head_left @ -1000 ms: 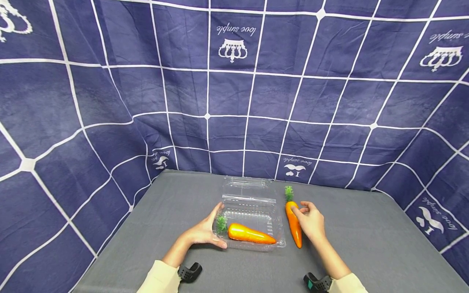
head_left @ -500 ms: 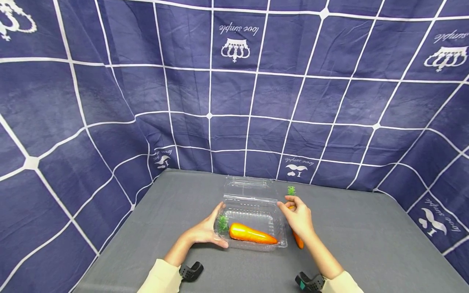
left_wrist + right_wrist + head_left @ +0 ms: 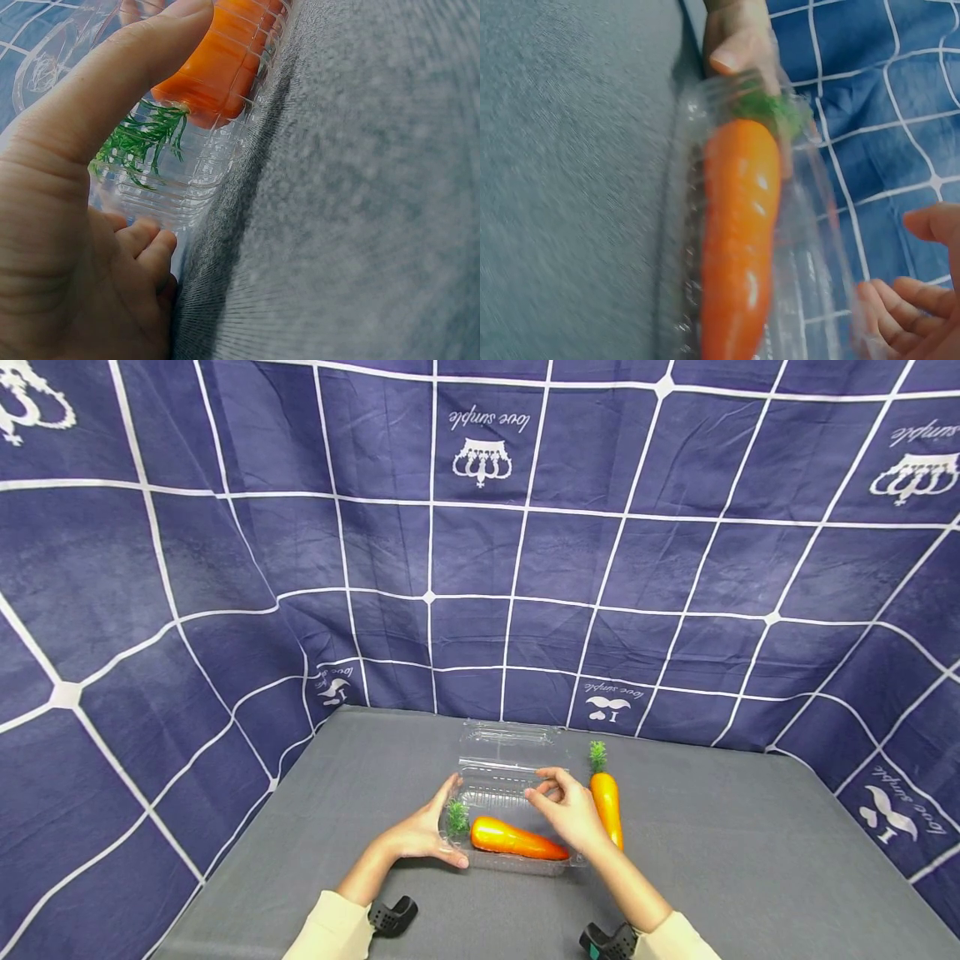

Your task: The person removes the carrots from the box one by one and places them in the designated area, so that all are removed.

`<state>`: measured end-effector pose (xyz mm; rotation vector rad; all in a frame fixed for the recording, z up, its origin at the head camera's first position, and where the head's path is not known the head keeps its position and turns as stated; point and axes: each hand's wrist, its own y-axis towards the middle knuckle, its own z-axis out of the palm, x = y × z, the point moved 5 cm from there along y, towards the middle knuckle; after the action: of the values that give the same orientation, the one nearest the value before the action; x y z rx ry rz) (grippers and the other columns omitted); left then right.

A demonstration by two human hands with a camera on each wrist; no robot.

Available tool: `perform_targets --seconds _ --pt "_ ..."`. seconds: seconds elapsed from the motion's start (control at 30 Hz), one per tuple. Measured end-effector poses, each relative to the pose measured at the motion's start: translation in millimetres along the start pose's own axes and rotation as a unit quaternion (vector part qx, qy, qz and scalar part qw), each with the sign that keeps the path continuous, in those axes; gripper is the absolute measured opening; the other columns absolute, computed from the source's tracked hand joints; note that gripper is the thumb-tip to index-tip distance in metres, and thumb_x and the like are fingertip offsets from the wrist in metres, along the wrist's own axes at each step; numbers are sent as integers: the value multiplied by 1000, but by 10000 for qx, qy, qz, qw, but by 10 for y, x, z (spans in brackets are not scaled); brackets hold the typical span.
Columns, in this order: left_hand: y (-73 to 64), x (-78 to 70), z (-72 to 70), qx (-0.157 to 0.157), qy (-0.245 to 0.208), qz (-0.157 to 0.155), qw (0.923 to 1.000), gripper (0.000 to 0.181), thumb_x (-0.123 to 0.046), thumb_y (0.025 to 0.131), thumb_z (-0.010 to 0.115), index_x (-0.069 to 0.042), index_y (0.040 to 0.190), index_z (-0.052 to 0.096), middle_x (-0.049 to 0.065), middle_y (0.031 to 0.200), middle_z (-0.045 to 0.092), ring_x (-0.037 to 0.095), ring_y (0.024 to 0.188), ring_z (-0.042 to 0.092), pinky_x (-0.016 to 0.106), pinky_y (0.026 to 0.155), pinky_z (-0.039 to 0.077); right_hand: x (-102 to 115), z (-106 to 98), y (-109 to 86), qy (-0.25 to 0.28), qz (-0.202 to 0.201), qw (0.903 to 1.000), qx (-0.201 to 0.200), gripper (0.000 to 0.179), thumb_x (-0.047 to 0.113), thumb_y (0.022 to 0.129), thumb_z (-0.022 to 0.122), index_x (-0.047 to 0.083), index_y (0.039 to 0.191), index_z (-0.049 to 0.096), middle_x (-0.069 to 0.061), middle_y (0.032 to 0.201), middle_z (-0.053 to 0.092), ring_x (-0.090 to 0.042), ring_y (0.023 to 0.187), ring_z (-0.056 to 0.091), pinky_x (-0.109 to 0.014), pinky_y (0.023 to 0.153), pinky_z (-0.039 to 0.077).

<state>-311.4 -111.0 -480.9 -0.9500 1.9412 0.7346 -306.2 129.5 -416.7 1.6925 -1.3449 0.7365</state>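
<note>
A clear plastic clamshell box [image 3: 517,865] lies with its lid laid back toward the curtain. Inside, along the front wall, is an orange carrot [image 3: 513,839] with a green top. My left hand [image 3: 423,833] grips the left end of the box, thumb at the front corner and fingers toward the back; the left wrist view shows the thumb [image 3: 127,71] over the rim. Over the right part of the box hovers my right hand [image 3: 567,810], fingers loosely bent and holding nothing. A second carrot [image 3: 607,802] lies on the table just right of the box, its tip hidden by the right forearm.
Grey cloth covers the table [image 3: 720,860]. A blue curtain [image 3: 480,568] with white grid lines hangs behind it and along both sides. Black bands [image 3: 393,917] are worn on both wrists.
My right hand has left the second carrot and moved left over the box. That carrot stays on the table, and the left hand keeps its place.
</note>
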Motion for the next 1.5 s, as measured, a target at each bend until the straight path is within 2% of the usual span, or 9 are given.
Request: perform_targets --seconds 0.17,0.3,0.5,0.6,0.83,1.0,1.3,1.5 --pt "-3 21 0 -3 -15 -69 10000 134 -18 60 95 2 154 2 22 158 18 37 144 16 56 113 15 -9 155 -29 130 -177 9985 504 37 19 85 76 0 115 65 1 86 63 -15 73 59 -24 59 48" --pt "-1 48 -1 -1 -43 -118 9999 135 -19 59 95 1 154 2 20 159 18 34 145 15 53 114 15 -14 253 -38 -76 -443 9944 954 37 21 86 75 0 115 65 0 90 64 -15 76 59 -24 61 47" --pt "-1 25 -2 22 -29 -97 9999 135 -18 60 95 2 153 0 23 158 17 37 144 16 56 113 16 -14 372 -53 -501 -1010 9760 1865 43 25 87 73 -2 119 63 -12 103 66 -22 87 61 -34 73 50" --pt "4 26 2 33 -11 -73 10000 135 -18 60 95 3 153 -1 23 158 17 39 144 16 57 113 16 -4 409 -67 -710 -1272 9667 2105 46 25 86 74 -3 120 63 -14 105 66 -25 89 61 -40 78 51" --pt "-2 31 -2 8 -24 -177 9998 134 -19 60 95 2 154 1 21 159 18 35 144 16 54 114 16 16 443 -97 -1019 -1547 9553 2304 46 24 85 76 -4 119 63 -13 107 66 -27 90 63 -38 80 52" --pt "-9 26 -10 -6 -29 -177 9998 135 -19 60 95 2 154 1 21 159 18 36 144 17 55 113 16 8 455 -106 -1127 -1597 9516 2370 47 22 82 78 -3 119 63 -11 108 66 -27 94 62 -36 81 51" --pt "-8 37 -5 23 -13 -215 9998 134 -20 61 95 2 154 0 21 159 18 37 144 16 56 114 16 -18 477 -100 -1365 -1673 9449 2461 46 18 77 81 0 116 65 -2 98 65 -14 82 59 -30 74 50" --pt "-18 28 -9 1 -40 -221 9997 134 -21 60 95 2 154 1 20 159 18 38 144 16 57 113 16 -31 483 -100 -1462 -1687 9436 2445 47 16 75 83 2 116 65 -1 97 65 -15 85 59 -30 75 49"
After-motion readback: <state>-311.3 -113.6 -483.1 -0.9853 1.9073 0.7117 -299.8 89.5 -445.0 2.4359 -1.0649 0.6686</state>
